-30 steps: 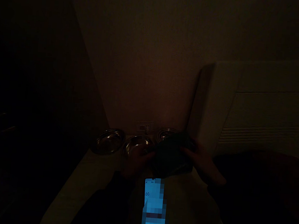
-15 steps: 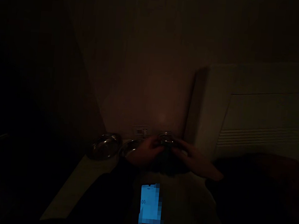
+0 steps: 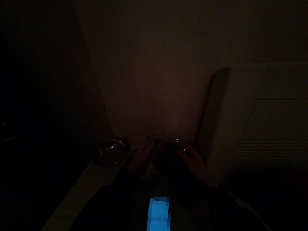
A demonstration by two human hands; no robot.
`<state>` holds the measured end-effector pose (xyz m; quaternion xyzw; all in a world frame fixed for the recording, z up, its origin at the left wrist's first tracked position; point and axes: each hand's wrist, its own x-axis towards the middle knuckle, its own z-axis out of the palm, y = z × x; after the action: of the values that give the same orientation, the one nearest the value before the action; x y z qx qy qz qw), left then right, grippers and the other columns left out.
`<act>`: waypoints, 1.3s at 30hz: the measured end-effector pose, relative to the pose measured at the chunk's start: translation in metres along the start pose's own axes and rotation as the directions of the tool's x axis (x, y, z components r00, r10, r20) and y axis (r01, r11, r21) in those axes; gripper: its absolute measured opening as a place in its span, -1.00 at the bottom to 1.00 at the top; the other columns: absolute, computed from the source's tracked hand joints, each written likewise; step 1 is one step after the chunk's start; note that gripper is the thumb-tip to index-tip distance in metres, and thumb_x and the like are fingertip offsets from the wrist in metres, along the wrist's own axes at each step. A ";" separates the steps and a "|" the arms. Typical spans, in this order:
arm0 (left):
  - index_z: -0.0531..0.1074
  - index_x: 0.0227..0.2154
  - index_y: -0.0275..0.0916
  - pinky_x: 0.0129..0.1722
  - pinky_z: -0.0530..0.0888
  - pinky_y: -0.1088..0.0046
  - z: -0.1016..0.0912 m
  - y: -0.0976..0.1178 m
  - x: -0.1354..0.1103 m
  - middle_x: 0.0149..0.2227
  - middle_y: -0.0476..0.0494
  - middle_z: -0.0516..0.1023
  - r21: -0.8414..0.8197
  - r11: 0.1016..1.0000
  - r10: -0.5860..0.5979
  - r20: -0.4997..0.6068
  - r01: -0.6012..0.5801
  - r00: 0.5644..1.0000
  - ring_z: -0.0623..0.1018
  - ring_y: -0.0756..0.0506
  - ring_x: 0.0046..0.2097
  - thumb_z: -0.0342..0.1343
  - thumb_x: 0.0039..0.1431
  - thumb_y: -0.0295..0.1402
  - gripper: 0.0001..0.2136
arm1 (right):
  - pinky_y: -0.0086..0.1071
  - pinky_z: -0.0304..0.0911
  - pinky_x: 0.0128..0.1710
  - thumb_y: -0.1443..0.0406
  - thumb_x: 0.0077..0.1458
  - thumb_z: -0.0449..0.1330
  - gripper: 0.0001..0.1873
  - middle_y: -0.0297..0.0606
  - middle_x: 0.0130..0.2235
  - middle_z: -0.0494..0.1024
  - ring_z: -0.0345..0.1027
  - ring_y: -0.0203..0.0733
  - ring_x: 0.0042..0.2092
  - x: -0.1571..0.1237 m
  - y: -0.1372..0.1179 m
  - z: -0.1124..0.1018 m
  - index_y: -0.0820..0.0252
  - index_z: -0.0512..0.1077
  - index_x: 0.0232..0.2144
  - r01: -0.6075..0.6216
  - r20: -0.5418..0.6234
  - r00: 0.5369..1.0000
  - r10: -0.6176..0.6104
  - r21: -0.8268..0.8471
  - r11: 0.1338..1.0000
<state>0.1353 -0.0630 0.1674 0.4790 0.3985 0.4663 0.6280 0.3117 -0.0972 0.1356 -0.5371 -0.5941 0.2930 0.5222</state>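
Observation:
The room is very dark, so details are dim. My right hand (image 3: 196, 166) is closed on a dark cloth (image 3: 170, 163), which hangs toward me beside a shiny metal bowl (image 3: 178, 141) near the wall. To the left, my left hand (image 3: 143, 156) is held in front of a second metal bowl (image 3: 129, 157), mostly covering it. Its fingers point toward the wall and are too dim to read. Another metal bowl (image 3: 113, 153) stands further left at the surface's edge. A small pale thing (image 3: 150, 171), unclear in kind, shows between my hands.
A lit phone (image 3: 160, 220) lies at the bottom centre, its screen glowing blue. A wall socket (image 3: 152, 135) sits low on the back wall. The pale tabletop (image 3: 77, 195) has its left edge running diagonally. At right rises a pale panelled headboard-like board (image 3: 240, 112).
My hands have moved apart, the left one slightly left. The dark cloth has shifted toward my right hand and hangs lower. The whole view has moved a little, and the picture is dimmer.

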 end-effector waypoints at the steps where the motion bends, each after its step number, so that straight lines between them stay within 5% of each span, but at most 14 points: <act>1: 0.45 -0.17 -0.36 0.03 0.41 0.25 -0.005 -0.001 0.001 -0.10 -0.38 0.58 -0.108 0.993 -0.051 0.015 0.052 0.999 0.57 -0.18 -0.06 -0.14 0.25 -0.12 -0.59 | -0.19 0.30 -0.04 0.09 0.02 0.12 -0.66 -0.23 -0.14 0.58 0.44 -0.07 -0.08 0.004 0.001 0.000 0.14 0.47 -0.23 0.003 -0.020 1.000 -0.003 -0.002 1.000; 5: 0.38 -0.06 -0.44 0.15 0.30 0.27 -0.026 -0.005 0.005 0.00 -0.45 0.51 -0.419 0.890 -0.139 0.124 0.178 0.983 0.53 -0.17 0.02 -0.24 0.26 -0.03 -0.45 | -0.16 0.27 0.01 0.08 0.02 0.12 -0.65 -0.21 -0.11 0.58 0.43 -0.04 -0.06 0.017 0.007 0.004 0.14 0.50 -0.23 -0.004 -0.097 0.995 0.003 -0.012 1.000; 11: 0.39 -0.08 -0.38 0.15 0.31 0.28 -0.047 -0.019 0.010 0.08 -0.36 0.46 -0.420 0.900 -0.118 0.027 0.118 0.993 0.52 -0.13 0.03 -0.20 0.28 -0.25 -0.63 | -0.11 0.27 -0.02 0.04 0.02 0.10 -0.61 -0.16 -0.14 0.58 0.42 0.00 -0.07 0.021 0.031 0.018 0.17 0.48 -0.24 -0.038 -0.260 0.965 0.025 -0.044 0.998; 15: 0.46 -0.15 -0.30 0.11 0.35 0.23 -0.060 -0.028 0.014 0.02 -0.29 0.52 -0.322 0.946 -0.053 -0.047 0.035 0.998 0.51 -0.15 0.04 0.05 0.14 -0.23 -0.71 | -0.11 0.30 -0.08 0.01 0.03 0.08 -0.61 -0.14 -0.20 0.58 0.43 0.01 -0.11 0.017 0.053 0.027 0.15 0.45 -0.26 -0.062 -0.358 0.933 0.031 -0.077 0.995; 18: 0.51 -0.16 -0.26 0.06 0.38 0.17 -0.069 -0.033 0.015 -0.06 -0.24 0.58 0.049 0.998 0.042 -0.054 -0.039 0.998 0.52 -0.22 0.01 0.18 0.02 -0.20 -0.66 | -0.11 0.31 -0.12 0.00 0.02 0.08 -0.63 -0.16 -0.22 0.58 0.43 0.02 -0.13 0.014 0.065 0.029 0.11 0.43 -0.27 -0.074 -0.404 0.915 0.025 -0.108 0.991; 20: 0.57 -0.28 -0.25 0.07 0.36 0.19 -0.074 -0.036 0.013 -0.17 -0.18 0.63 0.414 0.906 0.117 -0.055 -0.084 0.992 0.52 -0.23 -0.01 0.13 0.06 -0.15 -0.71 | -0.11 0.30 -0.12 0.00 0.02 0.09 -0.65 -0.16 -0.21 0.57 0.42 0.02 -0.13 0.013 0.069 0.029 0.09 0.42 -0.27 -0.082 -0.429 0.903 0.018 -0.130 0.988; 23: 0.58 -0.28 -0.21 0.03 0.38 0.25 -0.079 -0.046 0.008 -0.19 -0.16 0.63 0.646 0.749 0.164 0.031 -0.145 0.986 0.53 -0.20 -0.03 -0.05 0.20 -0.16 -0.66 | -0.12 0.29 -0.13 0.00 0.05 0.07 -0.65 -0.13 -0.21 0.55 0.40 0.02 -0.13 0.013 0.071 0.027 0.10 0.39 -0.26 -0.107 -0.474 0.881 0.021 -0.156 0.982; 27: 0.46 -0.01 -0.20 0.07 0.35 0.18 -0.085 -0.068 0.002 0.05 -0.26 0.51 0.796 0.531 0.170 0.235 -0.290 0.957 0.47 -0.24 0.07 0.00 0.17 -0.22 -0.63 | -0.12 0.28 -0.14 -0.01 0.06 0.05 -0.63 -0.08 -0.21 0.53 0.39 0.02 -0.15 0.013 0.072 0.025 0.13 0.36 -0.27 -0.138 -0.508 0.861 0.032 -0.173 0.975; 30: 0.47 -0.02 -0.22 0.00 0.40 0.11 -0.086 -0.081 0.001 -0.04 -0.33 0.55 0.861 0.356 0.082 0.359 -0.364 0.930 0.51 -0.30 -0.01 0.06 0.12 -0.26 -0.64 | -0.13 0.28 -0.14 -0.01 0.08 0.04 -0.63 -0.08 -0.22 0.53 0.39 0.01 -0.16 0.014 0.074 0.026 0.13 0.35 -0.27 -0.149 -0.506 0.862 0.040 -0.178 0.973; 33: 0.51 -0.10 -0.26 -0.06 0.43 0.09 -0.086 -0.088 0.005 -0.13 -0.38 0.58 0.889 0.221 0.013 0.408 -0.401 0.913 0.54 -0.30 -0.08 0.03 0.13 -0.32 -0.69 | -0.13 0.27 -0.13 -0.01 0.07 0.04 -0.63 -0.09 -0.20 0.52 0.38 0.02 -0.13 0.015 0.077 0.029 0.12 0.36 -0.26 -0.148 -0.494 0.868 0.040 -0.180 0.972; 39: 0.52 -0.12 -0.20 -0.10 0.45 0.15 -0.082 -0.103 0.012 -0.21 -0.31 0.60 0.896 0.074 0.057 0.435 -0.438 0.899 0.54 -0.24 -0.14 0.06 0.12 -0.36 -0.73 | -0.14 0.28 -0.17 -0.01 0.06 0.05 -0.63 -0.10 -0.21 0.54 0.40 0.02 -0.15 0.014 0.080 0.033 0.12 0.38 -0.25 -0.140 -0.467 0.883 0.039 -0.183 0.973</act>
<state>0.0818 -0.0436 0.0481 0.8935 0.4199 0.1117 0.1133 0.3096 -0.0564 0.0577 -0.6706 -0.4553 0.1164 0.5740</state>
